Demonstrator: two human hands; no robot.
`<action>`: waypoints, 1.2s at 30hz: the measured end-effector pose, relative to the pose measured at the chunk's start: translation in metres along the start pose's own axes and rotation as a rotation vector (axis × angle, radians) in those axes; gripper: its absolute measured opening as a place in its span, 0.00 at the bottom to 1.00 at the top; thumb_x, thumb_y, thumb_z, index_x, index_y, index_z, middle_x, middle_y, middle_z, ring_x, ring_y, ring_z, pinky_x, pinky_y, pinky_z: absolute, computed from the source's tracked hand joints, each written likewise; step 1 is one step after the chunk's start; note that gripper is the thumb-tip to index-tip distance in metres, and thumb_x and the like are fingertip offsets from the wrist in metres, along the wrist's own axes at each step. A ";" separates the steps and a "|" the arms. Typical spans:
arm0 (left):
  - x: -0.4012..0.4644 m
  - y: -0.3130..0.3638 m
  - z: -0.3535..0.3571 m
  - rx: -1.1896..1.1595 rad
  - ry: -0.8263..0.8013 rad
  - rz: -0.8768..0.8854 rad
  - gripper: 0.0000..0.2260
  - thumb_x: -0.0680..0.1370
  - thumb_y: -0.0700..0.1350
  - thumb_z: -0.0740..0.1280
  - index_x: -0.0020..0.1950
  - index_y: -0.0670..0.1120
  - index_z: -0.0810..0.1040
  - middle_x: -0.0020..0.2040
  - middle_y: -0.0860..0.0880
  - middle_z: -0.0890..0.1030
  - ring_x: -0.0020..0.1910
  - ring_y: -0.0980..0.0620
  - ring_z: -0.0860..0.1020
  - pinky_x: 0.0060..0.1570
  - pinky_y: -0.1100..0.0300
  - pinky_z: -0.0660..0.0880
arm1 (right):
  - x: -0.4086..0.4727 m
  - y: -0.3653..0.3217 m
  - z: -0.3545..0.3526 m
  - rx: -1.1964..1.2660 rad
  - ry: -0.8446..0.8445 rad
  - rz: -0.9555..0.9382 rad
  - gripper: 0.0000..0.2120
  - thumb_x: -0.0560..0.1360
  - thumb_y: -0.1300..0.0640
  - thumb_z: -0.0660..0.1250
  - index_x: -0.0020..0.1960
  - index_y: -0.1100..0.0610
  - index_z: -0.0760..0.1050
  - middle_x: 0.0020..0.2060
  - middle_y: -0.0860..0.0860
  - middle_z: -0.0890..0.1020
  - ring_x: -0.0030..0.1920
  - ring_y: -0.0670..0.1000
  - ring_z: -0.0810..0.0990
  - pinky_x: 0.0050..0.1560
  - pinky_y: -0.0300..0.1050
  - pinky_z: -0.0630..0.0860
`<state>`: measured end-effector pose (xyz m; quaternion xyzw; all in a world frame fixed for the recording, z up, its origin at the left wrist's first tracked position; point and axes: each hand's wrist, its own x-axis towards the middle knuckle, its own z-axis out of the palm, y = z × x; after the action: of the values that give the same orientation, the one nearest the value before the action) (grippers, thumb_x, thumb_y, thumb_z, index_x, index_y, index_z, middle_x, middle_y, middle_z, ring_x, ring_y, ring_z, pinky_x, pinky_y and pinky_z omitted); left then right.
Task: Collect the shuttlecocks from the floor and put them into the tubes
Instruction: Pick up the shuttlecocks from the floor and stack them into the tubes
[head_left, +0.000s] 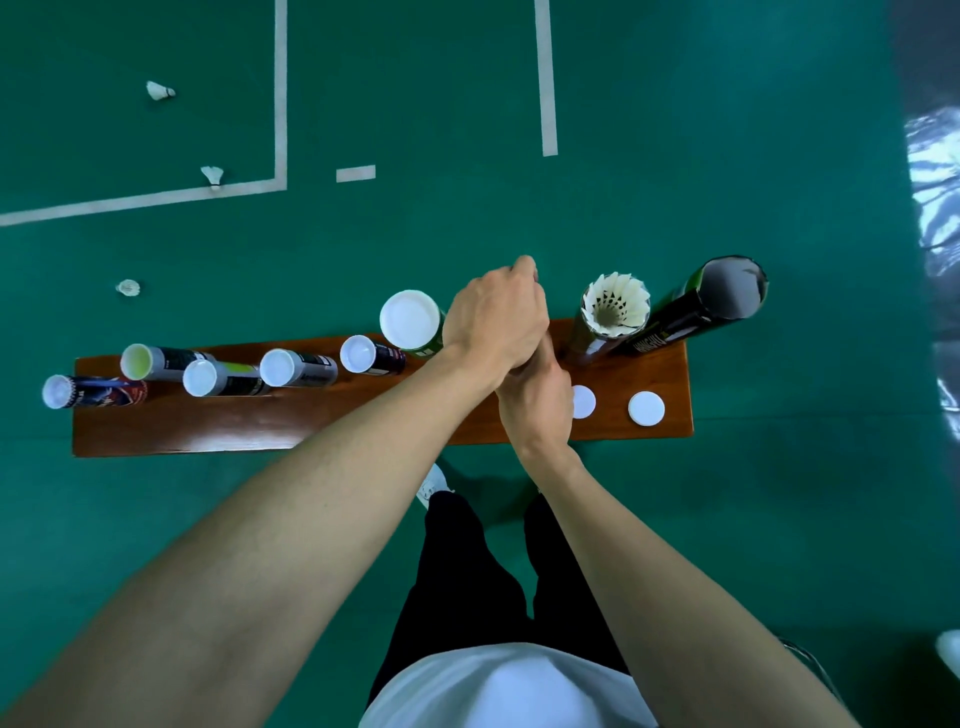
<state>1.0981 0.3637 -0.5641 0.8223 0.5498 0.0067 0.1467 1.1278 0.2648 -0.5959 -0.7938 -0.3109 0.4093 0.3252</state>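
Note:
Three white shuttlecocks lie on the green floor at the far left: one (160, 91) far off, one (212, 175) on a court line, one (128, 287) close to the bench. On the wooden bench (260, 426) stand several tubes. My right hand (535, 400) grips the body of one upright tube, which my hands almost wholly hide. My left hand (496, 317) is curled over that tube's top, and what lies under it is hidden. To the right an open tube (615, 306) shows shuttlecock feathers at its mouth. Beside it leans an open dark tube (732, 286) that looks hollow.
Several capped tubes line the bench's left half, among them a big green one (410, 318) and a small one (358, 353). Two loose white caps (645, 408) (584, 401) lie on the bench's right end. My legs and a white shoe (434, 486) are just in front.

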 end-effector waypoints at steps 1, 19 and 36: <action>0.001 0.000 0.001 -0.018 0.008 -0.009 0.12 0.83 0.47 0.54 0.55 0.46 0.76 0.47 0.45 0.84 0.41 0.41 0.80 0.38 0.50 0.76 | 0.001 0.001 0.000 0.003 -0.002 -0.004 0.26 0.71 0.48 0.61 0.69 0.47 0.69 0.42 0.56 0.85 0.38 0.66 0.79 0.39 0.63 0.78; 0.002 -0.006 0.008 -0.115 0.044 0.067 0.11 0.78 0.45 0.55 0.49 0.50 0.76 0.44 0.53 0.83 0.39 0.46 0.79 0.38 0.54 0.70 | 0.008 0.013 0.010 0.044 0.022 -0.026 0.22 0.73 0.55 0.64 0.67 0.52 0.72 0.34 0.52 0.82 0.33 0.61 0.77 0.35 0.61 0.77; -0.004 0.012 -0.004 -0.086 0.013 0.123 0.09 0.83 0.48 0.56 0.46 0.48 0.71 0.38 0.52 0.78 0.34 0.47 0.75 0.33 0.55 0.65 | 0.003 0.018 -0.006 -0.009 0.034 0.025 0.15 0.75 0.53 0.66 0.61 0.53 0.74 0.37 0.49 0.84 0.36 0.58 0.80 0.34 0.52 0.76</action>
<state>1.1070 0.3564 -0.5569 0.8474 0.4984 0.0447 0.1773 1.1387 0.2546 -0.6088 -0.8059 -0.2972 0.3983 0.3217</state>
